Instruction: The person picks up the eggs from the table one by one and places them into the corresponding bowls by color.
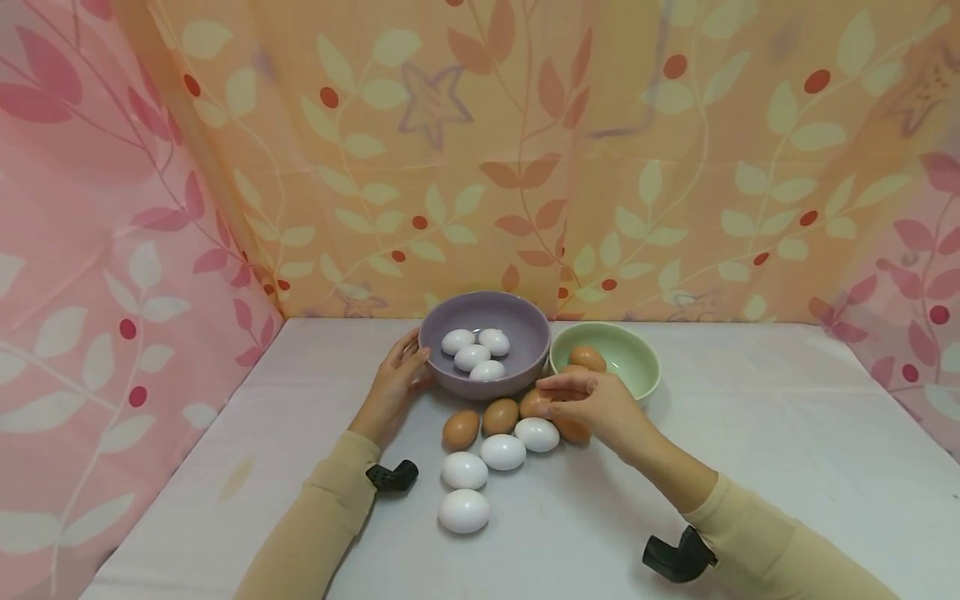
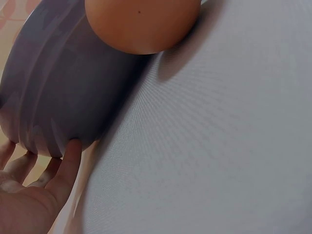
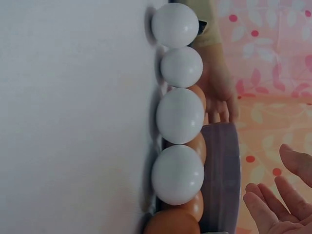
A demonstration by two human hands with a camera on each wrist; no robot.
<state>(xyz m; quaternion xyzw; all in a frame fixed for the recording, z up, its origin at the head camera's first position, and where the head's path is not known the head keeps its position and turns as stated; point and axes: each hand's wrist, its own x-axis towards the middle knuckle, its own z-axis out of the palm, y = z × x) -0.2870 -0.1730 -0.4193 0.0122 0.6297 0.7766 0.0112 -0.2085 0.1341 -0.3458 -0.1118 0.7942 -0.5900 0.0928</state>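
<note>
My left hand (image 1: 397, 375) rests its fingertips against the left side of a purple bowl (image 1: 536, 358); the left wrist view shows the thumb and fingers (image 2: 71, 161) touching its outer wall. Several white eggs (image 1: 472, 357) lie inside the bowl. Over the brown eggs (image 1: 501, 416) in front of the bowls is my right hand (image 1: 600, 404), its fingers extended with nothing between them. It partly covers two of those eggs. Beside the purple bowl stands a light green bowl (image 1: 645, 367) with a brown egg (image 1: 587, 358) visible in it.
Several white eggs (image 1: 503, 452) form a bent line on the white-covered table (image 1: 300, 467), in front of the row of brown eggs. A floral curtain (image 1: 495, 167) hangs behind and at both sides of the table.
</note>
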